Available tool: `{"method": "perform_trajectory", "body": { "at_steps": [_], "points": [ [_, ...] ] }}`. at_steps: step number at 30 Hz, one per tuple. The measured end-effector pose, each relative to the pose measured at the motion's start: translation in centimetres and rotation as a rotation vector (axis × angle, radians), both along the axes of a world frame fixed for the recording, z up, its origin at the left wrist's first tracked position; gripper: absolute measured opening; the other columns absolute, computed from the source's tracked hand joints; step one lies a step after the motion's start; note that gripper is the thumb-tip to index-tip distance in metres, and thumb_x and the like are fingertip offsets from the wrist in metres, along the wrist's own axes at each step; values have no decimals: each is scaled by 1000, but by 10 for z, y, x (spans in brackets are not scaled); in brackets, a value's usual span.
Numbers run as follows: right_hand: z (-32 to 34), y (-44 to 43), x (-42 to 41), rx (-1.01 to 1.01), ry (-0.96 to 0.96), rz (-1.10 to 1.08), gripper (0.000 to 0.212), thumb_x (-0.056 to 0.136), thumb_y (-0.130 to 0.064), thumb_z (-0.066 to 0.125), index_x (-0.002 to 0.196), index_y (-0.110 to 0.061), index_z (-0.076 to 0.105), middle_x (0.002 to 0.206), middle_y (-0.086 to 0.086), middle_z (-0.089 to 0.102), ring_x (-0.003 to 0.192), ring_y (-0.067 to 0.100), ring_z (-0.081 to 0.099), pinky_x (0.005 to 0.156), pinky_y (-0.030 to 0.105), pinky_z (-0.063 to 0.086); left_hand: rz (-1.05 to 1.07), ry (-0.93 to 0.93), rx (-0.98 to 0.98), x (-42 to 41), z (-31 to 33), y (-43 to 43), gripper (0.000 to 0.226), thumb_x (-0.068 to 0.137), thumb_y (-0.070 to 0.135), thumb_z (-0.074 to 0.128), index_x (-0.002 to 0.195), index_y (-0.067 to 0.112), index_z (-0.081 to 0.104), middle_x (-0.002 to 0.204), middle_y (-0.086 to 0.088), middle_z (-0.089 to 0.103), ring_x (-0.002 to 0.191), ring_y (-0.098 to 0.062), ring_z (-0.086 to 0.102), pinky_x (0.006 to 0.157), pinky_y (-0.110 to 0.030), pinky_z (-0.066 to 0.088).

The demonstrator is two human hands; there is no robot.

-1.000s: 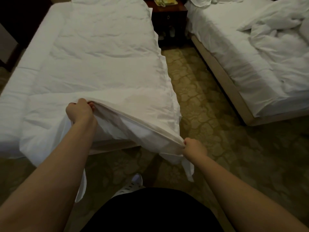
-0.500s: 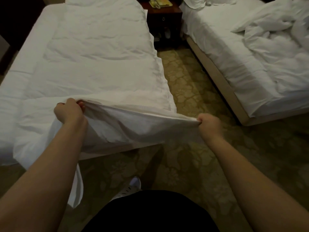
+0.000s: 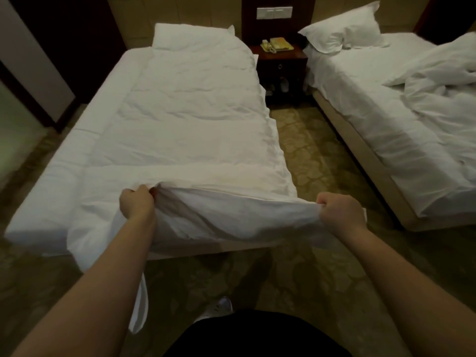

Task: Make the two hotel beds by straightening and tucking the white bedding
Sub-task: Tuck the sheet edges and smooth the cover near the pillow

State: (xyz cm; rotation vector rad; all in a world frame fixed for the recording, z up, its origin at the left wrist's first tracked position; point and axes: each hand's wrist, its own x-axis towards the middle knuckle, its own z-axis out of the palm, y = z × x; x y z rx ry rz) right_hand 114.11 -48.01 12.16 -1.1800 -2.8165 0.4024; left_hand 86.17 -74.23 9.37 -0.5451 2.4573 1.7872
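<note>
The foot edge of a white duvet (image 3: 195,112) is held up between both hands at the end of the left bed (image 3: 49,202) in a dimly lit hotel room. The left hand (image 3: 136,202) is closed in a fist round a bunch of the fabric partway along the edge. The right hand (image 3: 340,212) is clenched on the corner, out past the bed's right side. Between the two fists the cloth is pulled taut and raised clear of the mattress, and a loose strip of fabric (image 3: 140,305) is left hanging below the left forearm towards the floor.

The rest of the duvet is spread flat along the bed as far as its head, where it is draped over a raised bulge. It is set towards the right side, so that a band of sheet is left bare on the left.

Across an aisle of patterned carpet (image 3: 309,155) the right bed (image 3: 360,104) is seen unmade: its crumpled duvet (image 3: 443,94) is heaped on the far side and a pillow (image 3: 342,32) is propped at the head. A dark nightstand (image 3: 282,63) is placed between the two beds, with a telephone (image 3: 277,44) set on top. A white shoe (image 3: 221,306) is glimpsed on the carpet below.
</note>
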Motion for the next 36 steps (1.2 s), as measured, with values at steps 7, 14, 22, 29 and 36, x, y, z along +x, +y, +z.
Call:
{"method": "perform_trajectory", "body": {
  "at_steps": [7, 14, 22, 29, 36],
  "points": [
    [23, 6, -13, 225, 132, 392, 33, 91, -50, 53, 69, -25, 50, 52, -11, 39, 48, 7, 37, 49, 21, 23, 171, -189, 183, 8, -32, -32, 38, 88, 15, 52, 121, -5, 55, 124, -15, 60, 111, -30, 58, 89, -38, 49],
    [31, 31, -56, 518, 147, 717, 48, 79, -48, 70, 48, -22, 46, 38, -3, 45, 34, 11, 31, 46, 13, 3, 217, -341, 396, 27, -31, -9, 21, 80, 20, 54, 91, 5, 66, 86, -11, 64, 77, -27, 62, 67, -35, 53],
    [24, 96, -118, 461, 229, 666, 47, 80, -42, 70, 47, -16, 49, 37, 1, 44, 32, 23, 41, 49, 12, 7, 223, -454, 585, 20, -41, 77, 9, 86, 10, 58, 83, 3, 61, 85, -14, 62, 78, -26, 58, 86, -41, 54],
    [38, 203, -190, 499, 70, 632, 52, 92, -57, 40, 54, -22, 39, 49, -9, 37, 46, 14, 37, 44, 23, 27, 333, -35, 449, -76, -21, 152, 24, 86, 18, 66, 102, 1, 60, 116, -22, 62, 97, -29, 62, 92, -47, 51],
    [60, 305, -259, 322, -100, 555, 54, 94, -63, 27, 66, -24, 50, 63, -9, 49, 62, 12, 51, 56, 30, 46, 282, 153, 277, -151, 28, 258, 31, 95, 19, 55, 119, -2, 54, 118, -12, 58, 108, -24, 58, 95, -32, 47]
  ]
}}
